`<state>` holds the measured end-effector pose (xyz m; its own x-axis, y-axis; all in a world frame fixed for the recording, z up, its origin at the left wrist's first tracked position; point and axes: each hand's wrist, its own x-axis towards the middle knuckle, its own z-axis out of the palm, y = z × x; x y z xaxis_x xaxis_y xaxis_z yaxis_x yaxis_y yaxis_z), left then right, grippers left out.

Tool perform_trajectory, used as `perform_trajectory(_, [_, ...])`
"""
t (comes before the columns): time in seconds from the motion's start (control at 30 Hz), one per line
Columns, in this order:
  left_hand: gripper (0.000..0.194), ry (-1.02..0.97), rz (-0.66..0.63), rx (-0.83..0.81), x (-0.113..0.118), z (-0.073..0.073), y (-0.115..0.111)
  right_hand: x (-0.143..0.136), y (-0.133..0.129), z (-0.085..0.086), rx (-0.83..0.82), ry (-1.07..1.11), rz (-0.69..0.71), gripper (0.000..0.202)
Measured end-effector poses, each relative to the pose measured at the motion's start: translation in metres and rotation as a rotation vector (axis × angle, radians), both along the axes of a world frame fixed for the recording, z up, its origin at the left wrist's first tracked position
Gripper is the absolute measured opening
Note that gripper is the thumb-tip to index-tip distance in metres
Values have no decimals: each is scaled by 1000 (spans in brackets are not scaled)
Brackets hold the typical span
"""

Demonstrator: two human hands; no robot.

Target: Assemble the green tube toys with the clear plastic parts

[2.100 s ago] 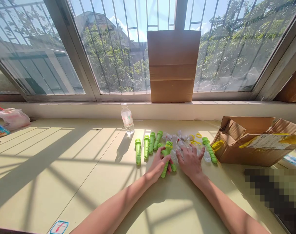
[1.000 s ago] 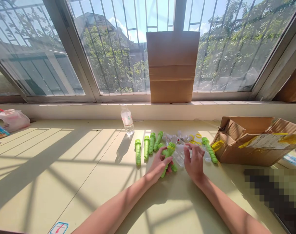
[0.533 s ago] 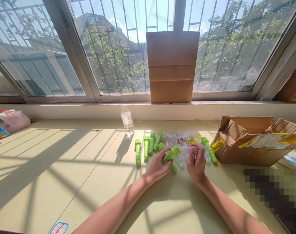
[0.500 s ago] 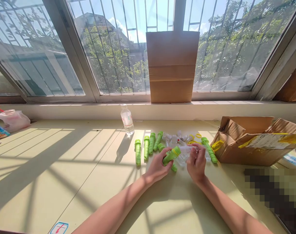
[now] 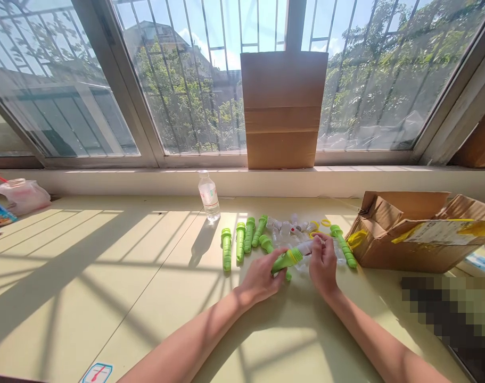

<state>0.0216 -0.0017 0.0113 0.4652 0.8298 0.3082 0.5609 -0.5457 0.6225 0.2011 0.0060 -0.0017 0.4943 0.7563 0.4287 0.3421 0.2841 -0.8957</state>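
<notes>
Clasping green tube [image 5: 286, 261] in left hand [image 5: 262, 276]; pinching clear tube [image 5: 305, 248] in right hand [image 5: 323, 264], end to end, over tabletop [image 5: 166, 287], toward its far edge. Apparently fitting clear into green; seems to call for keeping both aligned, pushing gently.

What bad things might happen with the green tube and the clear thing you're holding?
The clear piece might slip, since the right hand's grip seems to hold it near one end. The green tube in the left hand's grip might knock another green tube lying just behind it. Loose clear parts lie close too, so a bump might scatter them.
</notes>
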Motion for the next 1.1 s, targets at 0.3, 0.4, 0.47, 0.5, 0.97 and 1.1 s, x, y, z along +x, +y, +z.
perform_trajectory(0.3, [48, -14, -2, 31, -1, -1, -1, -7, -8, -1, -11, 1, 105, 44])
perform_trajectory(0.4, [45, -38, 16, 12, -1, -1, -1, -7, -10, 2, 7, 7, 155, 47])
perform_trajectory(0.47, [43, -59, 47, -22, -1, 0, 0, -6, -11, 3, 9, -28, 176, 51])
perform_trajectory(0.5, [42, -69, 63, -42, -1, 1, 0, -6, -11, 2, 9, -56, 180, 53])
perform_trajectory(0.97, [21, -159, 95, -82, 1, 2, 3, -5, -13, 4, 187, -438, 127, 58])
perform_trajectory(1.1, [14, -170, 126, -95, 1, 2, 3, -7, -14, 3, 214, -470, 149, 58])
